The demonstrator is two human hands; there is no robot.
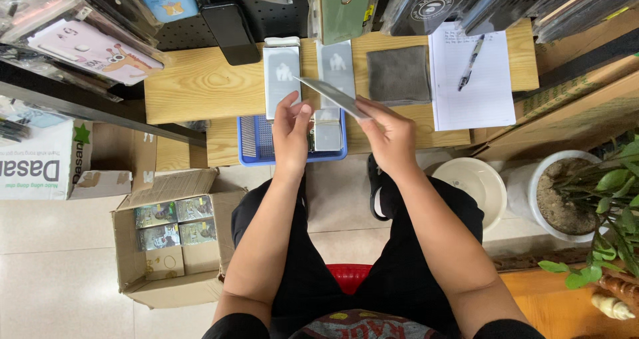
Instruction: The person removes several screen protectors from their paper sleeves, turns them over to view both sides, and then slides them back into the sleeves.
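Hands are working over the wooden table (200, 86): right hand (389, 136) is pinching a thin grey flat sheet (329, 94) by its near end, w/ the sheet slanting up-left across the gap. Left hand (291, 129) is sitting just beside the sheet's far tip, fingers curled loosely, approx. touching it, above a blue tray (256, 143).

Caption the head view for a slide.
Seated person's left hand and right hand hold a thin grey sheet above a blue basket.
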